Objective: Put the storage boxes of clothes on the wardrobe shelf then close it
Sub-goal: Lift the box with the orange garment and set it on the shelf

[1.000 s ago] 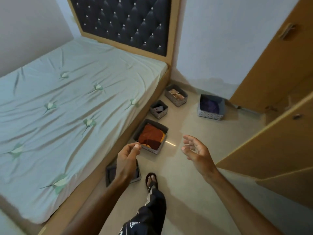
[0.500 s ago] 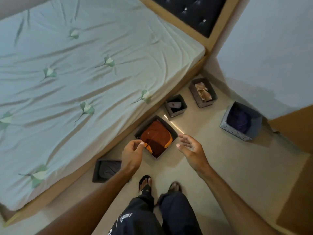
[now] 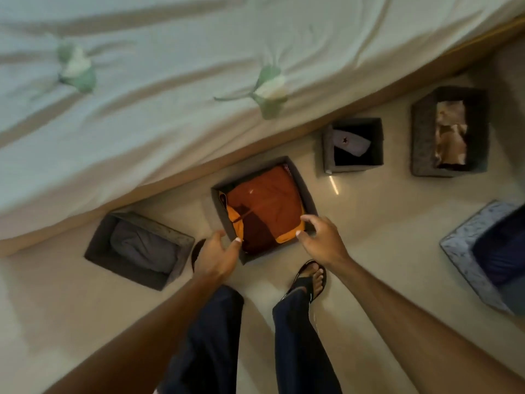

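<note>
Since half a second ago both hands have come down: the left hand (image 3: 217, 255) and the right hand (image 3: 321, 240) are now at the near corners of the orange box (image 3: 247, 174). The fingers are loosely curved over its rim, but I cannot tell if they grip it. It stands on the floor (image 3: 369, 223) by the bed (image 3: 170, 109). There are five boxes, each with clothes inside — orange, grey box (image 3: 98, 247), pale box (image 3: 328, 150), tan box (image 3: 423, 137), blue box (image 3: 466, 245).

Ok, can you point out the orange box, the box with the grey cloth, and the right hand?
orange box (image 3: 250, 174): head view, rim of its far wall.
grey-cloth box (image 3: 127, 272): head view, its near wall.
right hand (image 3: 324, 240): head view, back of the hand.
</note>
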The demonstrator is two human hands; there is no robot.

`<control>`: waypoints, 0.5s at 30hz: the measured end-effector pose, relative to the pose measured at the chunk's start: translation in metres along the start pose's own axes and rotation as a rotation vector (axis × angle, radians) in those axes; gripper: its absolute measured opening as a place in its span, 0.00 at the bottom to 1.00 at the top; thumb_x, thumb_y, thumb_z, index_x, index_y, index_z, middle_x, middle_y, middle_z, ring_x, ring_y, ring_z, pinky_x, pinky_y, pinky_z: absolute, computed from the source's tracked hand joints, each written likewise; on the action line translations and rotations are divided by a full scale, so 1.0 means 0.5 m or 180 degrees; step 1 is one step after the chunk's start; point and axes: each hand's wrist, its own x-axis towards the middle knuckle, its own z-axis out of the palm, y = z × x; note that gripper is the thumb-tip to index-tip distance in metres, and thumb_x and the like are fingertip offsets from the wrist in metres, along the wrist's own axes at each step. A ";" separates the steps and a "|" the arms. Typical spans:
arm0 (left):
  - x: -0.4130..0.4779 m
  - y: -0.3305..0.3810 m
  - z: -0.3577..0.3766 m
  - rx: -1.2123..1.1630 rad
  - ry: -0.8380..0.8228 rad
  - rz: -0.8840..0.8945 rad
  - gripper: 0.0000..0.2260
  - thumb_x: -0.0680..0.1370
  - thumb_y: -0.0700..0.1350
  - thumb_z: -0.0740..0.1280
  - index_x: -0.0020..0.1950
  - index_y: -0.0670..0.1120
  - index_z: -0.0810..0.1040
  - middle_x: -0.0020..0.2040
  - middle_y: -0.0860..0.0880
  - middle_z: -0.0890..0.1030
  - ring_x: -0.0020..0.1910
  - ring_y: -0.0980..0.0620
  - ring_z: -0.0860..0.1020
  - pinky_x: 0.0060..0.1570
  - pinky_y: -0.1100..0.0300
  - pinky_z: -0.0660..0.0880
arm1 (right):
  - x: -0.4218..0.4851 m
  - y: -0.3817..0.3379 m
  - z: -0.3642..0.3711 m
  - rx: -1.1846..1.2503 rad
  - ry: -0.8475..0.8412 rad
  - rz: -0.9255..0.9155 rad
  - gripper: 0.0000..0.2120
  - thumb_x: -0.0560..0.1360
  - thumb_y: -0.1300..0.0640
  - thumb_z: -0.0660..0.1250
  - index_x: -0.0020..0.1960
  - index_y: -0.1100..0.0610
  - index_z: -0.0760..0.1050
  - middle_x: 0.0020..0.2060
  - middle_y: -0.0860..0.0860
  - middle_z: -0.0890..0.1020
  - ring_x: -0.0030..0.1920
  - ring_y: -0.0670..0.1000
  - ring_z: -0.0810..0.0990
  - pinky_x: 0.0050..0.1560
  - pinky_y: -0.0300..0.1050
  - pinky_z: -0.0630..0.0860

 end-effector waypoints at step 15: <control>0.393 -0.090 0.156 0.0257 0.0109 -0.0441 0.16 0.74 0.54 0.62 0.55 0.46 0.78 0.53 0.40 0.81 0.49 0.39 0.79 0.47 0.52 0.76 | 0.332 0.181 0.152 -0.1196 0.0393 0.0455 0.16 0.73 0.54 0.61 0.60 0.56 0.74 0.50 0.59 0.77 0.48 0.63 0.78 0.46 0.54 0.78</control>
